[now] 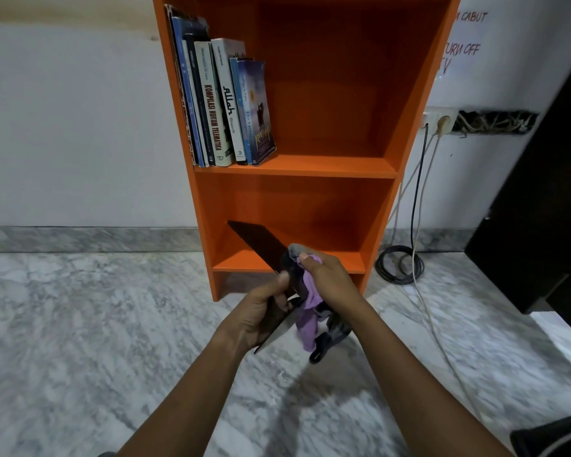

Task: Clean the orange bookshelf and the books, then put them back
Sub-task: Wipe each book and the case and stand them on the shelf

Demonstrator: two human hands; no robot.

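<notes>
Low in front of the bookshelf (310, 133), a dark book (261, 245) is being held out over the floor, tilted so its far corner is pointing up and left across the mouth of the bottom compartment. The left hand (264, 311) is gripping its near end, fingers curled under the cover and the thumb pressing on top. The right hand (327, 278) is closing around a cloth (305, 298), purple and dark grey, and pressing it against the book's right side; the loose end of the cloth is hanging down below both hands.

On the middle shelf, a row of books (221, 103) is standing at the left end, leaning slightly left against the side panel. The rightmost one is showing a blue cover, and two white spines are sitting near the middle of the row. The right part of that shelf is showing bare orange board, as is the bottom compartment behind the held book.

The bookshelf is standing on a grey marble floor (80, 324) against a white wall (63, 127). To its right, a socket (437, 122) is sitting on the wall with a black cable (416, 192) and a white cable (426, 308) dropping from it; the black one is lying coiled on the floor just beside the shelf's right foot. Farther right, a dark cabinet (541, 192) is filling the edge of the view.
</notes>
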